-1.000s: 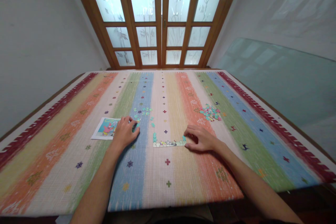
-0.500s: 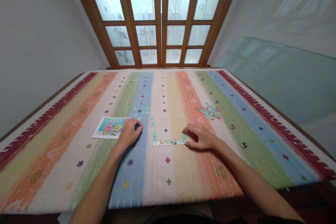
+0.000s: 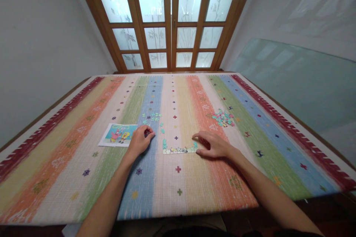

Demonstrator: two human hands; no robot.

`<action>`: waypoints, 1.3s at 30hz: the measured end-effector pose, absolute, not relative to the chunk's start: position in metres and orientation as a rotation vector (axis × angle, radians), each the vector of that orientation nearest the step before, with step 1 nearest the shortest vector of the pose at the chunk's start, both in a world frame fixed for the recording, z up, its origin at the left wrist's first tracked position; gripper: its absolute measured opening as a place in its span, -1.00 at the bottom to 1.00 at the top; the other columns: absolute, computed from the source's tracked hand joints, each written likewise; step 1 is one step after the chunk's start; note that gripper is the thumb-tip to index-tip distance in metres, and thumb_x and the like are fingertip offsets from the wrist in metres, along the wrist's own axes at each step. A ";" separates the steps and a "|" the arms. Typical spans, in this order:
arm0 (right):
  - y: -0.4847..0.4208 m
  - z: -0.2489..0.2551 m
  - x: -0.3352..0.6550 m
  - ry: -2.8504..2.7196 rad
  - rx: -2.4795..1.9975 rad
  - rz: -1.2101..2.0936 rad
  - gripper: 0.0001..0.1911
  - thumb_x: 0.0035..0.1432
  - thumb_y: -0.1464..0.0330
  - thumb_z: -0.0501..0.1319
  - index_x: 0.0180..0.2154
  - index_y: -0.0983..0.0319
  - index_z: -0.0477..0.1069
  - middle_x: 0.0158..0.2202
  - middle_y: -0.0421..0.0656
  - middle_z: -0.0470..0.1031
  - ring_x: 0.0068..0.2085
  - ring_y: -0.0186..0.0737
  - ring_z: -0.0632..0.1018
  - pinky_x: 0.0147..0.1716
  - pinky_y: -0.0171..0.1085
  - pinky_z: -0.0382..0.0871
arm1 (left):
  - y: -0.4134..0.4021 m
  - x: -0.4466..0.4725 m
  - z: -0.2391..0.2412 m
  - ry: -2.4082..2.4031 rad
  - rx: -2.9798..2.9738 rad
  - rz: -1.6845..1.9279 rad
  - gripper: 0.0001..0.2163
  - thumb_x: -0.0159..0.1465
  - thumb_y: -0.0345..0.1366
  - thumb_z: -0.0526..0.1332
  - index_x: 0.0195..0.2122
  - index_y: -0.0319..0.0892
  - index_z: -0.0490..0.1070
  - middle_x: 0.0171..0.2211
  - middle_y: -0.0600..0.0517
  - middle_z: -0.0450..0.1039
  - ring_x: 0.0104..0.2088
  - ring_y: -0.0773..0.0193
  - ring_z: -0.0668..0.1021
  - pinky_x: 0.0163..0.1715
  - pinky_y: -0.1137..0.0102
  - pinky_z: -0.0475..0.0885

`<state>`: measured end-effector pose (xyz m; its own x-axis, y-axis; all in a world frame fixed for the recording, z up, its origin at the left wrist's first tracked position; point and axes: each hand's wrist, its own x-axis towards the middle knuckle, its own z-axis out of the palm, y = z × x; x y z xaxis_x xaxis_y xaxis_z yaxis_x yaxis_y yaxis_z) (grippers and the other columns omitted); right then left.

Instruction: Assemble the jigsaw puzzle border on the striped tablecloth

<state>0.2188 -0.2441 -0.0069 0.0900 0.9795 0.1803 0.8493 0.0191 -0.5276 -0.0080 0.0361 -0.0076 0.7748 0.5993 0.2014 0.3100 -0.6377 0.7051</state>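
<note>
A woven mat striped in red, orange, green, blue and cream (image 3: pixel 69 144) covers the table from edge to edge. At centre left of the frame lies a small white-bordered printed card (image 3: pixel 119 134) showing a pink and a yellow cartoon figure on turquoise; any lettering on it is too small to read. Just right of the card, the person's left hand (image 3: pixel 140 141) rests on the blue stripe, its fingers curled in and thumb and forefinger tips drawn close. Whether a piece sits between them cannot be made out. Above that hand, a loose scatter of turquoise jigsaw pieces (image 3: pixel 152 117) spreads across the blue stripe. Filling the upper centre are brown wooden doors with frosted panes etched with bamboo (image 3: pixel 172 22). In mid-frame a partly joined jigsaw border (image 3: pixel 179 149), a pale strip with turquoise ends turned upward, lies flat on the cream stripe between the two hands. The right hand (image 3: pixel 213 145) rests palm down just beside the border's right end, thumb and forefinger apart around that corner, gripping nothing. Further right and higher, well apart from it, sits a heap of pink and turquoise jigsaw pieces (image 3: pixel 222 117). A large greenish glass sheet (image 3: pixel 300 81) leans on the wall at right.
</note>
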 end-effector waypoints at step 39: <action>-0.233 -0.012 0.203 -1.689 -1.718 0.026 -0.79 0.34 0.21 0.24 -0.19 0.23 0.49 -0.38 -0.15 0.42 -0.39 -0.25 0.40 -0.38 -0.25 0.24 | -0.054 0.018 -0.013 0.388 2.007 0.526 -0.71 0.36 -0.20 0.20 0.06 -0.19 0.44 -0.35 0.00 0.62 -0.56 0.35 0.52 -0.47 0.44 0.46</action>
